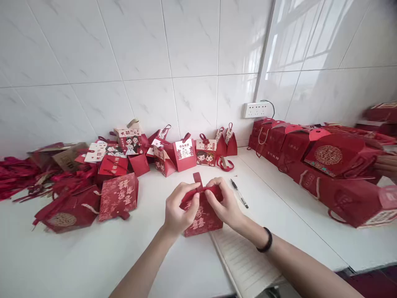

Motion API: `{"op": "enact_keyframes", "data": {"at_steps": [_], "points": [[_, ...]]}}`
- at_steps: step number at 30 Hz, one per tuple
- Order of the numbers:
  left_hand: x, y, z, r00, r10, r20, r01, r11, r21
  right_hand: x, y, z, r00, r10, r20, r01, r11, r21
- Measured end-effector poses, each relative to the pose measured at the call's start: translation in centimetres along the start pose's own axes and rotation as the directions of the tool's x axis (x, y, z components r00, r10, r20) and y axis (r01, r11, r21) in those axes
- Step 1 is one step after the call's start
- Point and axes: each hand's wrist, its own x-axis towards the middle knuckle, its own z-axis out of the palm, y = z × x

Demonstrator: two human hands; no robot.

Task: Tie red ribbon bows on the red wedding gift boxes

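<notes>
Small red boxes (pixel 186 156) stood along the tiled wall (pixel 142 41), larger boxes (pixel 279 142) lined the right, and a pen (pixel 238 193) and lined notebook (pixel 245 258) lay nearby. Mid-way along the white table (pixel 118 256), left hand (pixel 178 207) and right hand (pixel 226 205) pinched a patterned box (pixel 206 217) at its top, fingers narrow.

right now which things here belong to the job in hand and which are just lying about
In the job, it seems:
small red patterned card box, its top between the fingers of the left hand and right hand
flat dark-red ribbon strip at its top

Lying about, it seems:
slim clear pen with black ends
lined off-white paper notebook
small red-and-white card boxes near the wall
</notes>
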Motion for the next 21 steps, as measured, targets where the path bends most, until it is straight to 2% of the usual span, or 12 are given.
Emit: {"op": "enact_keyframes", "data": {"at_steps": [8,21], "points": [[0.03,0.34,0.07,1.0,-0.013,-0.009,0.013,1.0,0.011,-0.27,0.1,-0.18,0.999,0.032,0.013,-0.032,0.999,0.01],[-0.07,0.34,0.12,0.994,-0.11,-0.011,0.11,0.994,0.024,-0.25,0.04,-0.38,0.996,0.081,0.028,-0.081,0.997,0.009]]}}
